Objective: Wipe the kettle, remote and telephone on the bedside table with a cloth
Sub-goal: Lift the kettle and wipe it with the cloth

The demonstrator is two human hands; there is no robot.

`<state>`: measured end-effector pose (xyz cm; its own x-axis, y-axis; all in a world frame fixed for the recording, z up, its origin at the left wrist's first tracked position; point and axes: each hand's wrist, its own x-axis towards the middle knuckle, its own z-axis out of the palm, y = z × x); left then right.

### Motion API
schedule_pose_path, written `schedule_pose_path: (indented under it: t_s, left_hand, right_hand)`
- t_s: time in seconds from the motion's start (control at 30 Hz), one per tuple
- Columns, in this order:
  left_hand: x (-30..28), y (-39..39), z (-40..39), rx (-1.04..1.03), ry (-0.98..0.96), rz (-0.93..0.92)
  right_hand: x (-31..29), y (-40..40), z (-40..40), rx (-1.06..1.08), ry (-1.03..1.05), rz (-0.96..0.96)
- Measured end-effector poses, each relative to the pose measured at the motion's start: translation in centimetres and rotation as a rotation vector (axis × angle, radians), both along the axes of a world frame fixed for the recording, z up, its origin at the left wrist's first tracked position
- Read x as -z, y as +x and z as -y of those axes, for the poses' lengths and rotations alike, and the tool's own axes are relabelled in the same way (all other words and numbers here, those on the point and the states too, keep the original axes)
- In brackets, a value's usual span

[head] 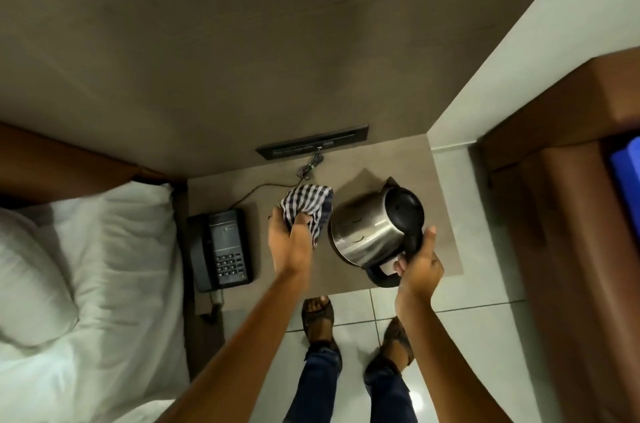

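Now right hand [417,266] around kettle [372,228] handle, left hand [289,239] bunching cloth [308,202].

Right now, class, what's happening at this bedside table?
A person stands at the table, tilting a steel kettle by its handle with the right hand. The left hand holds a bunched checked cloth just beside the kettle, not clearly touching it. The telephone sits to the left, untouched. No remote is visible.
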<state>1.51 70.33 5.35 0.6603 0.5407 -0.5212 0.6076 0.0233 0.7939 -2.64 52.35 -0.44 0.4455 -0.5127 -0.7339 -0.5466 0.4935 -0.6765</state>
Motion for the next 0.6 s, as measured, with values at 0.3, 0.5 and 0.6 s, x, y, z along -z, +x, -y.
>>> schedule_pose_path:
  t_s: [0.3,0.5,0.6]
  left_hand:
    - [-2.5,-3.1,4.2,0.653,0.446,0.396]
    - [-5.6,-2.0,7.0,0.766,0.393,0.585]
    - [-5.6,-4.0,4.6,0.689,0.389,0.527]
  right_hand:
    - [-5.7,0.0,4.7,-0.027,0.207,0.071]
    - [-7.4,0.7,5.0,-0.067,0.238,0.139]
    - [-7.5,0.3,5.9,-0.101,0.247,0.161]
